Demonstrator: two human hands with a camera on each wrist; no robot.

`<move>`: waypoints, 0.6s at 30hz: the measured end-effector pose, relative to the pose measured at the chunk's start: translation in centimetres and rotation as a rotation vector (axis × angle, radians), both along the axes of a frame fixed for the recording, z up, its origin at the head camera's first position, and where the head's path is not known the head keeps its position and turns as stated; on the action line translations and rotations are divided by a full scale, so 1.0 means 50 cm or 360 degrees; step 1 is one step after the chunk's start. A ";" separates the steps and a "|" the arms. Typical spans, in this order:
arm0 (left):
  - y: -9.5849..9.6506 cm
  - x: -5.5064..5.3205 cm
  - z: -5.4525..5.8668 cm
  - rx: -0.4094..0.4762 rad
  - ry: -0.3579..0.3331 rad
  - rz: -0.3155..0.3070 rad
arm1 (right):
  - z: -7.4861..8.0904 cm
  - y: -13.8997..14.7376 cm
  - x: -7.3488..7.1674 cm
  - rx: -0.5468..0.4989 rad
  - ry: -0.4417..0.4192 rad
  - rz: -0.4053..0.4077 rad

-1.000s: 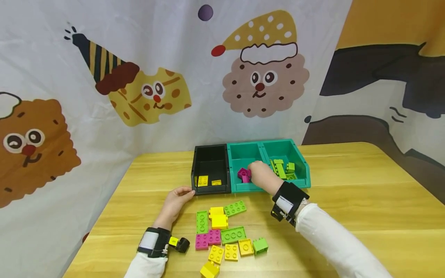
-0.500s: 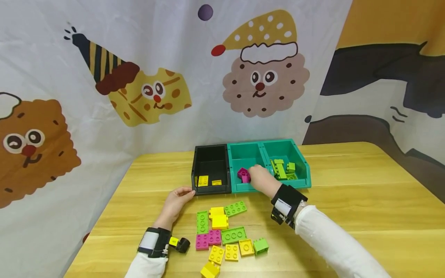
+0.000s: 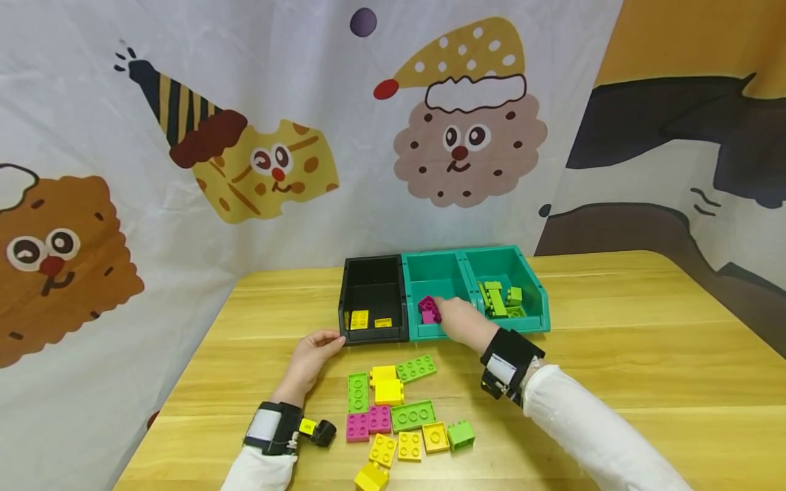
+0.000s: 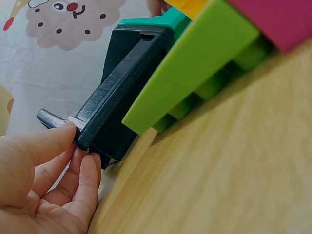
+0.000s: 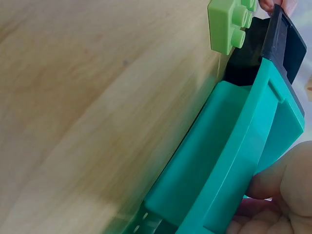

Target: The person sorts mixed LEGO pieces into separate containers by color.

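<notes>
Wood counter point(image 3: 614, 348); L grip point(image 3: 311, 356) pinching black bin point(image 3: 376, 335) corner; R grip point(image 3: 464, 322) by magenta bricks point(image 3: 428, 316), can't tell if pinching; bricks prob. light, stiff; take by sides.

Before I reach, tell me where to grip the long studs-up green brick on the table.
Pinch the long green brick across its long sides, probably best near the right end, from above: it lies flat, its left end close to yellow bricks.

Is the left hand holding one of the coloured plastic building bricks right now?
No, the left hand grips the front corner of the open black plastic bin between thumb and fingers.
</notes>
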State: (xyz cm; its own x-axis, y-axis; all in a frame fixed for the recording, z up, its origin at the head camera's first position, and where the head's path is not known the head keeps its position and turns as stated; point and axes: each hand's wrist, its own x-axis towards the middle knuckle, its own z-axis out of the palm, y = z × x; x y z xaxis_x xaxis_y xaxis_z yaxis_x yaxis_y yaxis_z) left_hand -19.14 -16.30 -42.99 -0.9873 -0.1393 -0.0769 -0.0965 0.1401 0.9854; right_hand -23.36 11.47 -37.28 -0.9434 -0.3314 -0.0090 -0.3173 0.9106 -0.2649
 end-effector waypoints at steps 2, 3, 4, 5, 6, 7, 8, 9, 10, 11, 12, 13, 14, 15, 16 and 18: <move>0.000 0.000 0.000 -0.0015 0.0002 0.0004 | 0.000 0.001 0.000 -0.0019 -0.0015 0.0005; 0.000 0.000 0.000 -0.0025 0.0001 0.0005 | 0.001 0.001 0.000 -0.0023 -0.0021 0.0007; -0.001 0.000 0.000 -0.0035 0.0000 0.0007 | 0.002 0.001 0.001 -0.0022 -0.0013 0.0018; -0.001 0.000 0.000 -0.0043 -0.0001 0.0007 | 0.003 0.002 0.003 -0.0020 -0.0004 0.0030; -0.001 0.000 -0.001 -0.0049 -0.0001 0.0005 | 0.005 0.003 0.005 -0.0017 0.0007 0.0044; -0.002 -0.001 -0.001 -0.0051 -0.0002 0.0005 | 0.008 0.004 0.007 -0.0015 0.0017 0.0059; -0.002 -0.001 -0.001 -0.0052 -0.0003 0.0003 | 0.011 0.005 0.010 -0.0020 0.0026 0.0075; -0.003 -0.002 -0.002 -0.0048 -0.0002 0.0003 | 0.014 0.006 0.013 -0.0017 0.0043 0.0095; -0.002 -0.002 -0.002 -0.0045 -0.0002 0.0002 | 0.017 0.008 0.016 -0.0023 0.0051 0.0106; -0.002 -0.003 -0.001 -0.0045 -0.0001 0.0002 | 0.020 0.010 0.020 -0.0029 0.0061 0.0116; -0.002 -0.003 -0.001 -0.0044 -0.0002 0.0002 | 0.024 0.012 0.023 -0.0044 0.0067 0.0121; -0.002 -0.003 -0.001 -0.0046 -0.0002 0.0003 | 0.027 0.013 0.026 -0.0061 0.0077 0.0128; -0.002 -0.002 0.000 -0.0052 -0.0002 0.0003 | 0.029 0.014 0.029 -0.0080 0.0088 0.0134; -0.002 -0.002 0.000 -0.0055 -0.0003 0.0003 | 0.031 0.016 0.032 -0.0090 0.0108 0.0145; -0.002 -0.002 0.000 -0.0058 -0.0004 0.0001 | 0.033 0.017 0.035 -0.0115 0.0111 0.0149; -0.001 -0.001 0.000 -0.0053 -0.0008 -0.0002 | 0.035 0.019 0.041 -0.0147 0.0136 0.0174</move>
State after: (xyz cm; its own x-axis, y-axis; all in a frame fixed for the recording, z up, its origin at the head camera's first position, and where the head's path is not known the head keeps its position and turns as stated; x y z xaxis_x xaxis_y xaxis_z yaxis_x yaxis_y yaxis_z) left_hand -19.20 -16.36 -42.99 -0.9871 -0.1404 -0.0769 -0.1010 0.1730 0.9797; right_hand -21.30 12.44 -35.51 -0.8978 -0.4278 0.1050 -0.4381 0.8424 -0.3139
